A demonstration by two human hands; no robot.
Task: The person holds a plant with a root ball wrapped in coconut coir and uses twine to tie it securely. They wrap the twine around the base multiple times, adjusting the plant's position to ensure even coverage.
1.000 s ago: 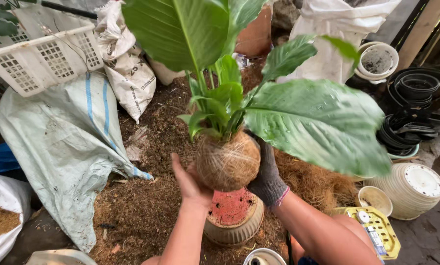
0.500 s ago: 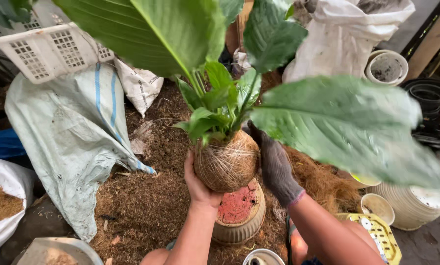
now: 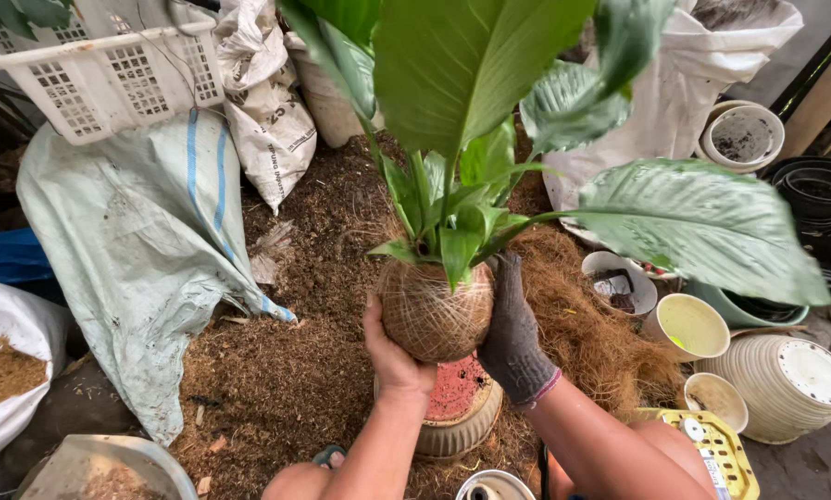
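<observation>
1. The bare left hand (image 3: 392,356) cups the left side of a round, twine-wrapped fibre root ball (image 3: 436,310) carrying a broad-leaved green plant (image 3: 471,111).
2. The right hand (image 3: 512,343), in a dark knit glove, grips the ball's right side.
3. The ball is held just above a red-topped round pot (image 3: 457,407).
4. A crumpled white printed sack (image 3: 267,120) leans beside a white plastic lattice basket (image 3: 100,69), upper left.
5. A yellow flat packet (image 3: 712,444) lies at lower right.

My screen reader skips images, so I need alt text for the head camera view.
A bare left hand and a gloved right hand hold a leafy plant with a twine-wrapped fibre root ball above a round pot. Loose brown fibre, sacks and stacked pots surround it.
</observation>
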